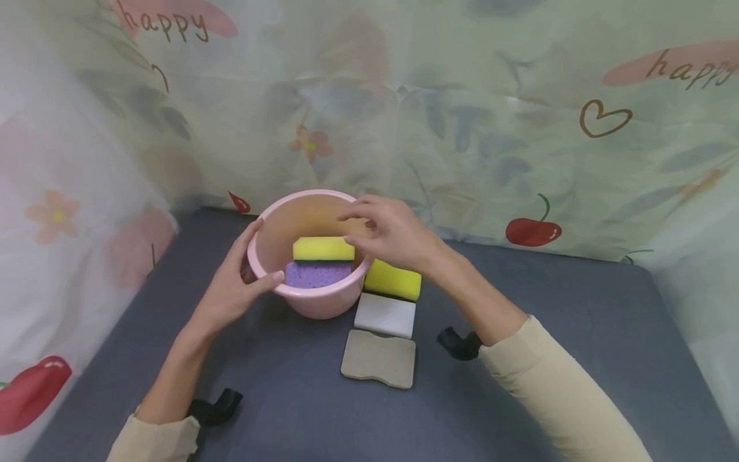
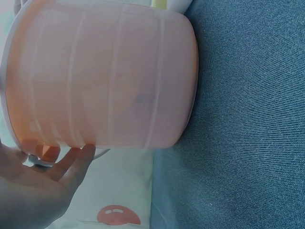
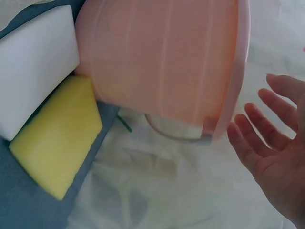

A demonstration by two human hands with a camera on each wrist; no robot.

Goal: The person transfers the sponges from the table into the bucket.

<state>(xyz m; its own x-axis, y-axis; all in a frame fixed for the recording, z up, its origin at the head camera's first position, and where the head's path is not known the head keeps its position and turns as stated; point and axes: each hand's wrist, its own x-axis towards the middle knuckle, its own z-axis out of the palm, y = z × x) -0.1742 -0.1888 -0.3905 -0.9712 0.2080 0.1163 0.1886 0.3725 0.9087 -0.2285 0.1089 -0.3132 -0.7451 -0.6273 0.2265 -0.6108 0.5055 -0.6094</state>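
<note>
A pink plastic bucket [image 1: 326,305] stands on the dark table. My left hand [image 1: 231,289] holds it at the left, thumb at the front rim and fingers along the outer side, near the handle joint in the left wrist view. Within the bucket lie a yellow sponge with a dark underside [image 1: 323,249] and a purple sponge [image 1: 317,275]. Over the right part of the rim is my right hand [image 1: 395,234]. Its fingers [image 3: 269,126] are spread and loosely bent, with nothing in them in the right wrist view.
Right of the bucket, in a row toward the front, lie another yellow sponge [image 1: 394,280], a white sponge [image 1: 385,315] and a grey-beige notched pad [image 1: 378,359]. Black wrist mounts [image 1: 458,343] stick out from both forearms. A printed curtain [image 1: 404,128] hangs behind the table [image 1: 519,398].
</note>
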